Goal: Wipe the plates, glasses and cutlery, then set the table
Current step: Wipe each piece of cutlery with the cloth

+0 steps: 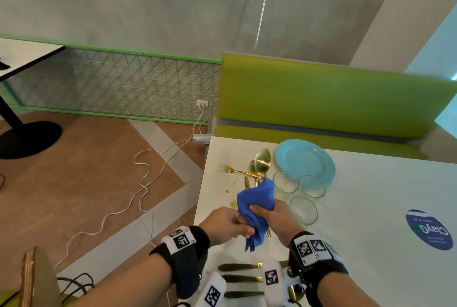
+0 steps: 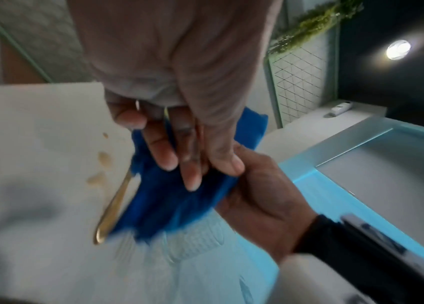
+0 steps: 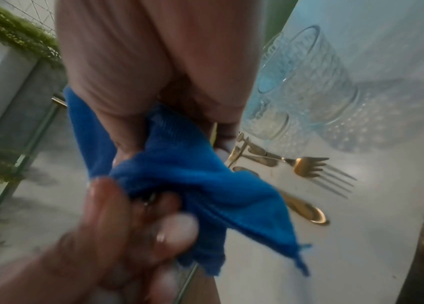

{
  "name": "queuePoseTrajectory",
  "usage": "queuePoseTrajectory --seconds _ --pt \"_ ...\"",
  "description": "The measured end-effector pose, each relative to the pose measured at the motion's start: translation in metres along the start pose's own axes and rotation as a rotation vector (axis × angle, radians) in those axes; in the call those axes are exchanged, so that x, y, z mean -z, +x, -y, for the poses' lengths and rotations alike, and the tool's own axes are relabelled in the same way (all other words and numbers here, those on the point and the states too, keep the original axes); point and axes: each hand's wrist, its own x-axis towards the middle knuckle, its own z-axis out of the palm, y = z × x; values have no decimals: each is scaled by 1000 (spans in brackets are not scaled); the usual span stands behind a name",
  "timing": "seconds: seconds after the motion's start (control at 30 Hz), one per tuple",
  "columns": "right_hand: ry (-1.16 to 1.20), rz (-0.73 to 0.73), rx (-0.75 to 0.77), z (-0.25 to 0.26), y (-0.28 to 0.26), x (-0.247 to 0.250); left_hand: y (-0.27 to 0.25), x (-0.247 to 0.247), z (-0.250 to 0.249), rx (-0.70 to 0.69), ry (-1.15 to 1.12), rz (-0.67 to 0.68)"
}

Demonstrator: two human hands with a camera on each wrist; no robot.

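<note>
Above the white table (image 1: pixel 371 195) both hands meet at a blue cloth (image 1: pixel 257 202). My right hand (image 1: pixel 274 215) grips the cloth, bunched round a gold fork whose tines (image 1: pixel 268 232) stick out beneath it. My left hand (image 1: pixel 230 226) pinches the fork's other end at the cloth's edge; the handle is hidden. Behind lie a light blue plate (image 1: pixel 305 160), three clear glasses (image 1: pixel 285 181) and a heap of gold cutlery (image 1: pixel 262 160). Three gold handles (image 1: pixel 239 267) lie side by side near me. The right wrist view shows the cloth (image 3: pixel 193 174) and a fork on the table (image 3: pixel 309 166).
Brown stains (image 1: pixel 233 204) mark the table near its left edge. A green bench (image 1: pixel 321 98) stands behind the table. A blue round sticker (image 1: pixel 429 230) is on the right. On the floor to the left runs a white cable (image 1: pixel 148 183), with another table (image 1: pixel 24 54) beyond it.
</note>
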Motion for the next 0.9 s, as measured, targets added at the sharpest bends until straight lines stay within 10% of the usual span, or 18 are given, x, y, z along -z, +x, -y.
queuePoseTrajectory --seconds 0.17,0.73,0.9 --pt "-55 26 7 -6 -12 6 10 30 -11 18 -83 -236" --pt "-184 159 -21 -33 -49 1 15 0 -44 110 -493 -345" --pt "100 -68 -34 -25 -52 22 10 22 -44 81 -390 -333"
